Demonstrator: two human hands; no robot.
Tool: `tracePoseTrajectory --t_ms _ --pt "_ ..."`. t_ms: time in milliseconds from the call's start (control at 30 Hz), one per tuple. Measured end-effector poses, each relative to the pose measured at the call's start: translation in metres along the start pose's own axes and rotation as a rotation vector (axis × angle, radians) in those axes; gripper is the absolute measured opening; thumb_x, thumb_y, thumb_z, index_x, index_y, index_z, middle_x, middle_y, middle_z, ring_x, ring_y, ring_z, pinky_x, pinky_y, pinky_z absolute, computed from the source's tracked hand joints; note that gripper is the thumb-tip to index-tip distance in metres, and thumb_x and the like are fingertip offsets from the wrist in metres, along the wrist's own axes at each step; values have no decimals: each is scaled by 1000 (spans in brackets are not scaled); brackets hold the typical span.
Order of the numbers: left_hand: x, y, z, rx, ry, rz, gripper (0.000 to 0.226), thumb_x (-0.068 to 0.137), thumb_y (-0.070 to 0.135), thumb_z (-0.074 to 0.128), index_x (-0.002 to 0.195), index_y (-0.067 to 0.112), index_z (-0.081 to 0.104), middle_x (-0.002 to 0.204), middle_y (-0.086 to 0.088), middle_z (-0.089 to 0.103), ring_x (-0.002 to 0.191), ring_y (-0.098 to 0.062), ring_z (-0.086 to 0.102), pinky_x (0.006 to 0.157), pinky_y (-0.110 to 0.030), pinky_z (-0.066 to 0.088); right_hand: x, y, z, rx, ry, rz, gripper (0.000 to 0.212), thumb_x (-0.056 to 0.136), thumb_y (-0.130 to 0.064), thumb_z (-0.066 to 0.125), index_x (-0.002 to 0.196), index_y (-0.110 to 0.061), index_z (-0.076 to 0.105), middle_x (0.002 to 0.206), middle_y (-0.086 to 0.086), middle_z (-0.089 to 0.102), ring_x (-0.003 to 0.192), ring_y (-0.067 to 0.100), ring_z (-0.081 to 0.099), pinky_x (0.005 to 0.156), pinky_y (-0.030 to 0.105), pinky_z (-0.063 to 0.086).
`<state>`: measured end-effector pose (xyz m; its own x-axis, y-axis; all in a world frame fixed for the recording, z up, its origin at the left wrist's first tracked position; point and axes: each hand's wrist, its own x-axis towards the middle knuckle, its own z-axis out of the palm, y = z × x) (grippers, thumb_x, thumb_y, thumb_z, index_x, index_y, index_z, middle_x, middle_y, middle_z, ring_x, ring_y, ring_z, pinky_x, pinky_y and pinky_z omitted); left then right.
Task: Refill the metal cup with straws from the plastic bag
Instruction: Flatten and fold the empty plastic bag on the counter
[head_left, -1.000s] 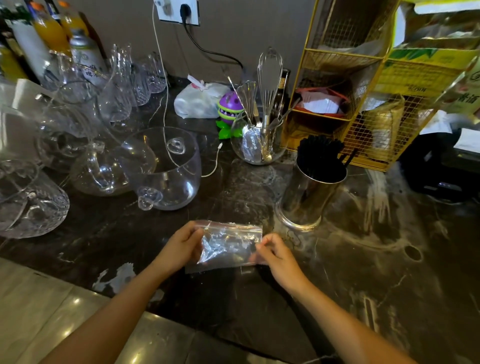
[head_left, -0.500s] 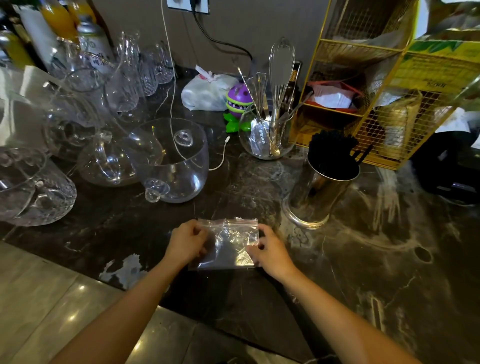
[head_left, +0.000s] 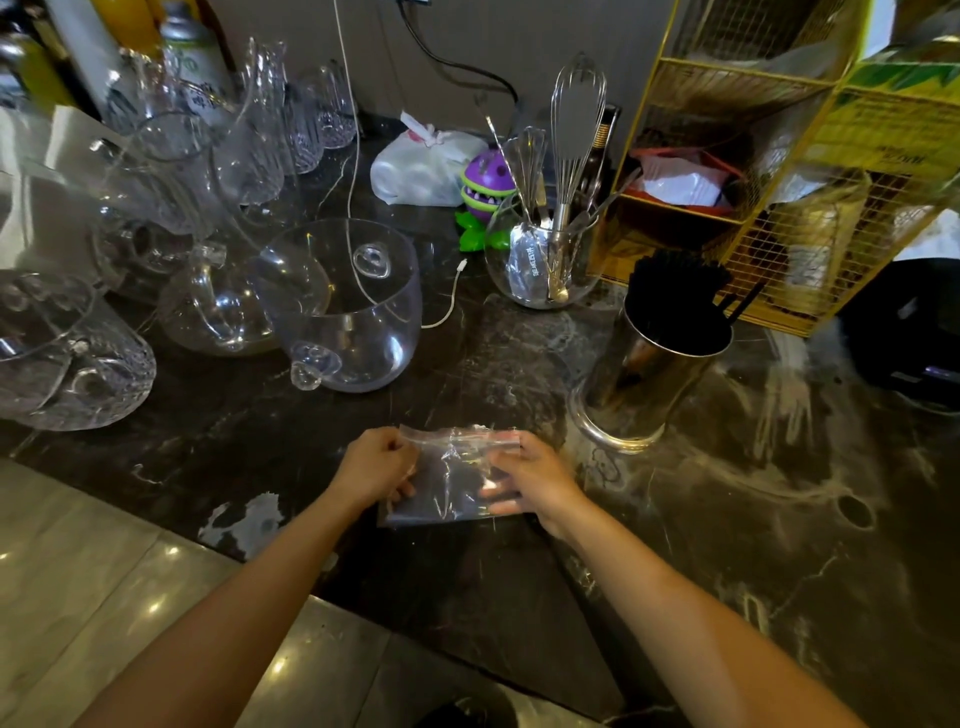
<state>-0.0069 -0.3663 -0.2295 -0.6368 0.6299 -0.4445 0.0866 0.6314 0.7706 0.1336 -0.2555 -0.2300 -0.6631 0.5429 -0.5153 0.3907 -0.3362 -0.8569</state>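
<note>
Dark marble countertop (head_left: 519, 364) fills the frame, with a clear plastic bag (head_left: 457, 475) lying flat at lower centre, pinned between two bare hands. Left hand (head_left: 376, 467) is curled closed on the bag's left edge, fingers tucked under and thumb on top; right hand (head_left: 535, 478) clamps the right edge, its fingertips (head_left: 493, 488) showing through the film. Whether anything is inside the bag cannot be told. Both forearms reach up from the bottom corners of the frame and converge on the bag, wrists low over the stone.

Just to the upper right stands the metal cup (head_left: 649, 384), upright and packed with black straws (head_left: 675, 291) — apart from the bag. Beyond it, a glass bowl of utensils (head_left: 545, 265) holds a whisk (head_left: 576, 114), beside a yellow wire rack (head_left: 753, 156) at upper right. Clear glass pitchers (head_left: 343, 306) crowd the left side — a purple toy (head_left: 485, 187) sits at centre back.
</note>
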Motion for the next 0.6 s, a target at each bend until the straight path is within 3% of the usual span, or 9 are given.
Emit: tracePoseTrajectory --t_ms 200,400,467,533,600 --pt "2 -2 0 -35 40 -21 13 87 9 45 89 8 58 69 -7 60 55 -17 59 49 -25 44 5 -8 2 -59 -16 25 12 94 -15 43 103 -20 50 83 0 59 58 15 61 49 26 56" --pt "2 -7 -2 -56 95 -24 13 89 11 45 81 8 56 67 -11 62 54 -18 60 48 -25 47 5 1 5 -315 75 -135 14 93 -15 42 103 -22 49 84 -1 54 57 10 56 39 16 45" --pt "0 -7 -1 -62 116 -30 12 88 12 46 81 9 57 65 -10 62 53 -17 60 47 -24 46 9 7 8 -467 136 -273 14 91 -15 46 104 -16 52 92 3 55 68 11 55 54 20 48" --pt "-2 -8 -1 -88 110 -37 12 87 12 47 86 9 58 68 -8 62 57 -16 60 50 -23 45 12 9 9 -613 175 -405 15 89 -15 50 103 -11 56 100 5 54 84 11 50 73 19 40" --pt "-3 -9 -3 -128 91 -31 13 87 12 46 89 8 59 73 -8 62 63 -17 61 56 -25 46 11 8 10 -606 134 -456 18 90 -14 49 103 -5 57 97 4 56 83 9 51 69 14 38"
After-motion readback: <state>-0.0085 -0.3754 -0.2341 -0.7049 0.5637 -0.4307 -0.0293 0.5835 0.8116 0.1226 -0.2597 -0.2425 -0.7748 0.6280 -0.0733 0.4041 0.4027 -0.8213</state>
